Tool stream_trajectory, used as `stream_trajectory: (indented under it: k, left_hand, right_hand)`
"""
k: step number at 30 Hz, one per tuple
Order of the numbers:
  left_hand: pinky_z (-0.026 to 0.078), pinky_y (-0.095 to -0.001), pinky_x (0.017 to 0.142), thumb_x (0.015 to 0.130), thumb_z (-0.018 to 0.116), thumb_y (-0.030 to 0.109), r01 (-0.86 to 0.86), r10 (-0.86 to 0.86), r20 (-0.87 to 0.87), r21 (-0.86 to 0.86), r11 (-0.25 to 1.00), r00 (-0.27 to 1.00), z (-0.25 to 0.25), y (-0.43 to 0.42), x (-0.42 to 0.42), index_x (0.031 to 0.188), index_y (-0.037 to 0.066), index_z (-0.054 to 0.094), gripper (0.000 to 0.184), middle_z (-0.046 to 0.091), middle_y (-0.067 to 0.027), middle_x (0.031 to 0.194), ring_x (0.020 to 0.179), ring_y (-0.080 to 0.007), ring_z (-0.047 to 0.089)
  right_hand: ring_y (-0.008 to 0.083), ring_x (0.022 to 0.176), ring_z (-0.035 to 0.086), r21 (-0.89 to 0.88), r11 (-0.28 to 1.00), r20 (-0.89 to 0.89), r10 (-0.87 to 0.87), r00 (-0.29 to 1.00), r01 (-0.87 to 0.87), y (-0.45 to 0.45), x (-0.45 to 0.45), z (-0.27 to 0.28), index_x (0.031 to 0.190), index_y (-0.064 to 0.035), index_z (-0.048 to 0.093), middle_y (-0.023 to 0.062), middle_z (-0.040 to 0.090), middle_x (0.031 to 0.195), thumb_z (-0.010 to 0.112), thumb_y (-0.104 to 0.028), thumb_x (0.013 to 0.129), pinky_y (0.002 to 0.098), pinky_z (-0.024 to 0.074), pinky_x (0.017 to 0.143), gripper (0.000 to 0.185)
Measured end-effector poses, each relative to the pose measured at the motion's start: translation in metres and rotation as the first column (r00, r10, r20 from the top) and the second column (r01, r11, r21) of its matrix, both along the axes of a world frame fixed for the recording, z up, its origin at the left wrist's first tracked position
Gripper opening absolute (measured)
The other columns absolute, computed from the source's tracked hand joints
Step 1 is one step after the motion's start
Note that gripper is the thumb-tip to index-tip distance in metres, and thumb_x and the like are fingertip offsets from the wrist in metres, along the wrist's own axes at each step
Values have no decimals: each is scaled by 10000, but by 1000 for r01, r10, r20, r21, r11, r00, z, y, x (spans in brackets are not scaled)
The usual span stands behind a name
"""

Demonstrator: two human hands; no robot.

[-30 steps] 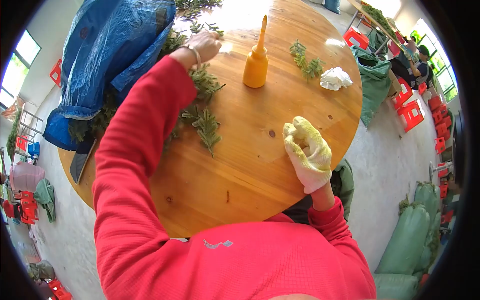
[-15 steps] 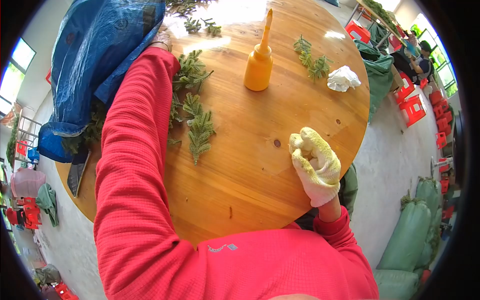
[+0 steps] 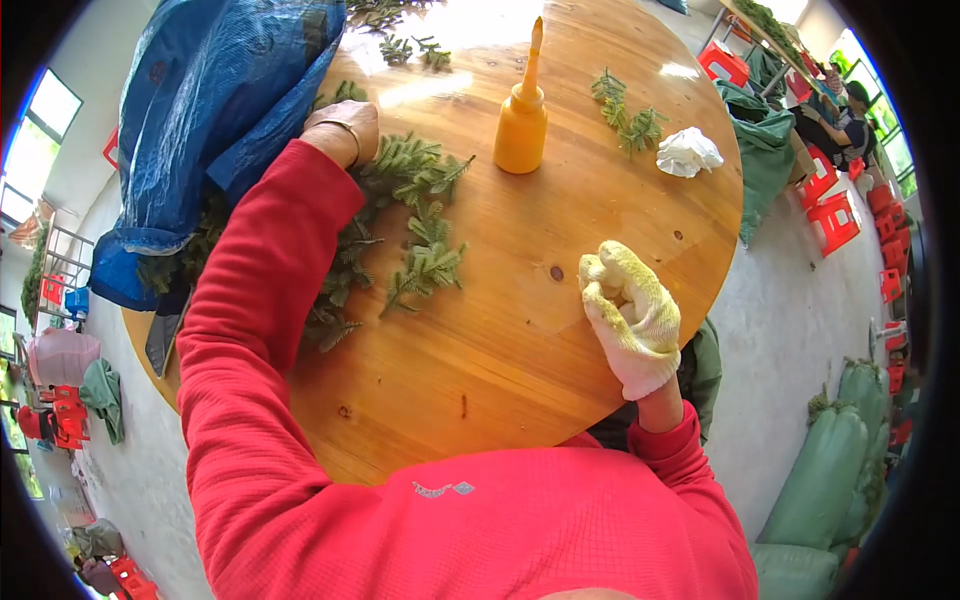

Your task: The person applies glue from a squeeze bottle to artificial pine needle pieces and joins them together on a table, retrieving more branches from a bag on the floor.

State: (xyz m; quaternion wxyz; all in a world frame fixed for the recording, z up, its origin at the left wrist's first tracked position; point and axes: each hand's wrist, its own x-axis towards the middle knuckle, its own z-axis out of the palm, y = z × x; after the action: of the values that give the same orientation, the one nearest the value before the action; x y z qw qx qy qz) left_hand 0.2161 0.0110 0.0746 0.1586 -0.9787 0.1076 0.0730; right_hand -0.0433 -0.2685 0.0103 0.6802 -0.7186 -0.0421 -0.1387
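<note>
My left hand (image 3: 346, 130), bare with a bracelet at the wrist, is closed on a green fir branch (image 3: 425, 250) whose sprays spread over the wooden table beneath and right of it. Its grip point is hidden by the fist and sleeve. Just left of this hand lies a blue woven plastic sack (image 3: 200, 120), with more greenery at its lower mouth. My right hand (image 3: 635, 320) wears a white and yellow knit glove and rests near the table's right edge. Its fingers are curled in, and nothing shows in the hollow between them.
An orange squeeze bottle (image 3: 521, 130) with a long nozzle stands upright on the round table (image 3: 540, 370). To its right are a small fir sprig (image 3: 635, 128) and crumpled white paper (image 3: 688, 152). Red stools (image 3: 833, 223), green sacks (image 3: 815, 470) and another person (image 3: 850, 125) are on the right.
My left hand has drawn back from beside the blue sack toward me and slightly right, and the fir branch has shifted right with it. My right hand has barely moved.
</note>
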Motion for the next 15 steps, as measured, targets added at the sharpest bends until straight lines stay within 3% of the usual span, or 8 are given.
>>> stream_trajectory:
  k: [4, 6, 8, 9, 10, 12, 14, 15]
  left_hand:
    - [531, -460, 825, 785, 519, 137, 319, -323, -118, -55, 946, 939, 8, 17, 15, 846, 17, 713, 237, 691, -241, 900, 878, -398, 668]
    - [524, -486, 784, 776, 509, 160, 515, -518, -10, -94, 852, 855, 18, 16, 17, 781, 12, 689, 233, 668, -244, 789, 772, -417, 646]
    - [528, -485, 775, 784, 504, 170, 457, -454, 52, -132, 880, 889, 41, -1, 8, 770, -4, 680, 248, 664, -244, 773, 738, -418, 640]
    - [530, -489, 748, 805, 490, 175, 561, -555, 100, -61, 825, 826, 37, -1, 27, 738, -21, 668, 273, 651, -241, 723, 692, -408, 638]
    - [531, -486, 759, 846, 493, 211, 431, -418, 126, -103, 897, 900, 45, -13, 28, 744, -25, 670, 312, 649, -246, 723, 711, -396, 649]
    - [529, -477, 809, 896, 490, 289, 357, -322, 207, -166, 919, 924, 31, -32, 70, 816, -2, 696, 365, 671, -263, 892, 820, -388, 663]
    - [506, -467, 895, 924, 486, 386, 544, -547, 197, 75, 836, 814, 19, -43, 111, 1066, 26, 694, 440, 642, -278, 1098, 981, -392, 636]
    - [471, -476, 959, 931, 470, 449, 323, -279, 238, -170, 931, 930, 10, -54, 121, 1304, 57, 591, 554, 593, -280, 1223, 1096, -401, 590]
  right_hand:
    - [112, 942, 657, -48, 999, 0, -16, 1000, 16, 0, -1, 1, 1318, -1, 533, 96, 682, 1091, 705, 18, 871, 267, 543, 827, 480]
    - [118, 944, 659, -52, 998, -15, -22, 1000, 21, -1, -1, -1, 1317, 6, 531, 103, 683, 1093, 711, 7, 870, 273, 545, 828, 481]
    - [123, 948, 660, -60, 998, -23, -28, 999, 26, -2, -1, 0, 1315, 12, 530, 110, 684, 1096, 715, -1, 870, 278, 547, 830, 482]
    - [126, 951, 661, -66, 997, -24, -30, 999, 29, -1, -1, 1, 1314, 15, 530, 114, 684, 1098, 717, -4, 870, 281, 547, 833, 482]
    - [128, 954, 661, -72, 997, -25, -32, 999, 30, -1, -1, 1, 1313, 18, 529, 119, 684, 1100, 718, -7, 869, 284, 548, 835, 482]
    - [130, 958, 661, -46, 999, -21, -24, 999, 23, 1, -2, 3, 1313, 22, 527, 119, 683, 1098, 712, -2, 873, 285, 546, 837, 478]
    - [130, 961, 659, -38, 999, -20, -22, 1000, 21, 1, -3, 5, 1317, 23, 522, 119, 681, 1097, 705, 5, 877, 286, 543, 839, 477]
    - [130, 962, 658, -40, 999, -20, -21, 1000, 21, 1, -3, 6, 1321, 22, 519, 118, 679, 1097, 701, 11, 878, 285, 541, 841, 479]
